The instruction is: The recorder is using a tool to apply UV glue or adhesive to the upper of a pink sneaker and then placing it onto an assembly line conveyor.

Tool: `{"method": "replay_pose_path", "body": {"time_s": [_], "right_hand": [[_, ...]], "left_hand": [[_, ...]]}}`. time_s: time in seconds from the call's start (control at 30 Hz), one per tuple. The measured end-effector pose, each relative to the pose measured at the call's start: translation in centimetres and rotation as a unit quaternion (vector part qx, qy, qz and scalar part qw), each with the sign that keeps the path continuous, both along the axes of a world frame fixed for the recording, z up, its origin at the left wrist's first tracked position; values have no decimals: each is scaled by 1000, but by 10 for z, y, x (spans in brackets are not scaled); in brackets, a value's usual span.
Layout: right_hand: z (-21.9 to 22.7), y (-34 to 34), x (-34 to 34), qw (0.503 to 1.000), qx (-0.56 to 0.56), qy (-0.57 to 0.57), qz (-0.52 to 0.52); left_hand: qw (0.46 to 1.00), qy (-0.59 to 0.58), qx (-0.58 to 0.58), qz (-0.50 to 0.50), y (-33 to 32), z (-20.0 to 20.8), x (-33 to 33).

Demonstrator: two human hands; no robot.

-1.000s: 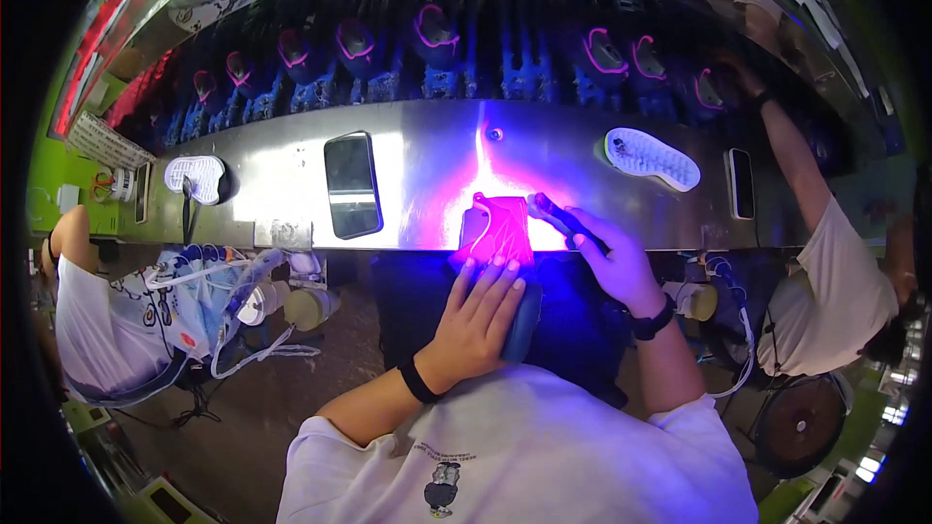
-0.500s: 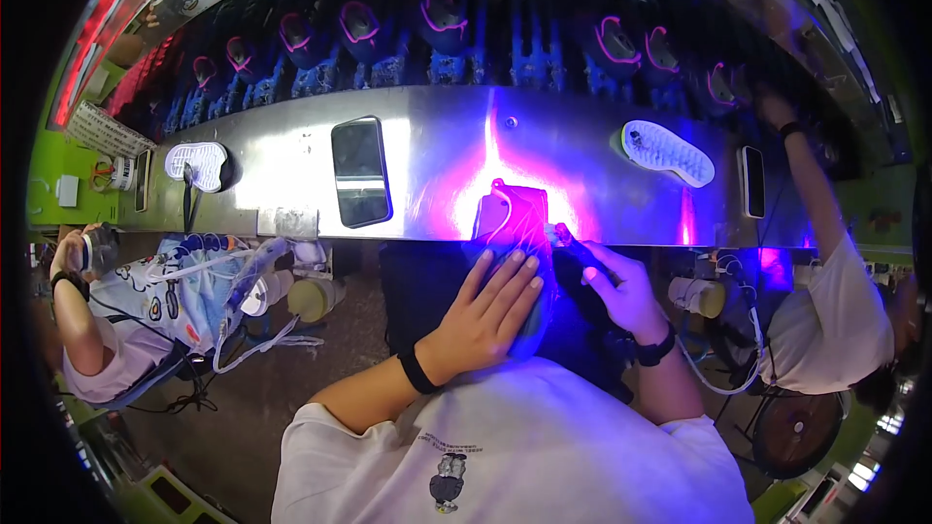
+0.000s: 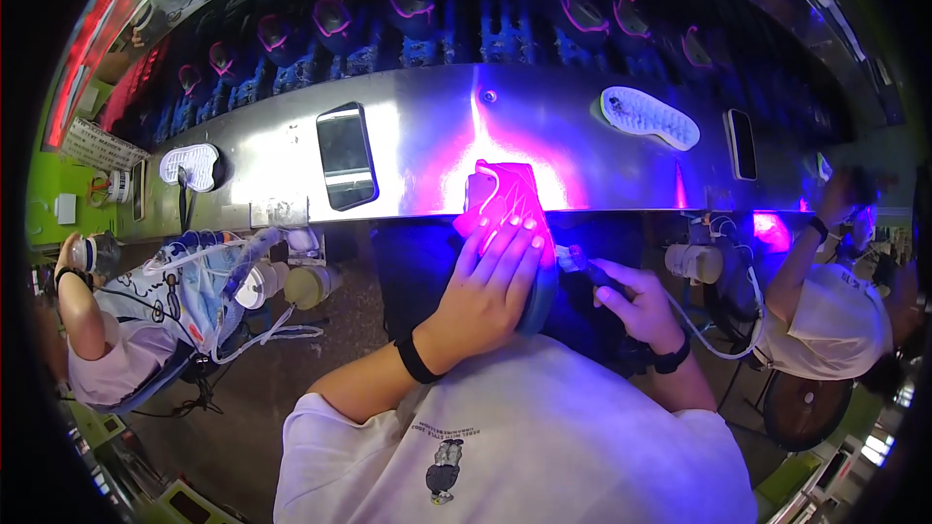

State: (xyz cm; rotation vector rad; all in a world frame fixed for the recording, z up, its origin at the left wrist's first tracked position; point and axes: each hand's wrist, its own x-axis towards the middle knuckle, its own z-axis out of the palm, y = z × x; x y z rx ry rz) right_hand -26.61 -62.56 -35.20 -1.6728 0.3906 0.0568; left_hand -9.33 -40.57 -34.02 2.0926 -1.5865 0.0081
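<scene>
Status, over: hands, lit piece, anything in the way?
Left hand laid on pink-lit workpiece; right hand gripping brush at its right side, contact unclear. Dark phone on bench, left of workpiece, not between.

The shoe piece [image 3: 507,190], lit pink with a curved pale line, lengthwise overlapped the metal table's [image 3: 413,150] near edge. The dark-handled brush [image 3: 579,260] slanted, pale tip beside the piece's right side; contact was indeterminable.

white shirt [image 3: 582,427]: small dark lettering [image 3: 449,430] | pale panel [image 3: 93,147]: dark capitals in rows
</scene>
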Motion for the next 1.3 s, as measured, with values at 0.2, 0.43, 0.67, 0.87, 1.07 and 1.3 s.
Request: {"method": "replay_pose_path", "body": {"time_s": [0.2, 0.43, 0.67, 0.87, 1.07, 1.3], "right_hand": [[4, 1, -9, 999, 13, -20, -25], [8, 1, -31, 995, 75, 20, -68], [13, 0, -51, 991, 88, -7, -101], [26, -5, -30, 983, -15, -49, -178], [59, -49, 9, 970, -204, -41, -123], [64, -78, 62, 961, -267, -49, -56]], "left_hand": [[999, 8, 13, 29, -26, 21, -6], [997, -51, 4, 59, -52, 33, -10], [992, -113, 13, 61, -93, 45, -5], [996, -17, -30, 83, -121, 50, 12], [994, 59, -28, 93, -138, 53, 42], [987, 108, -4, 115, -146, 50, 81]]}}
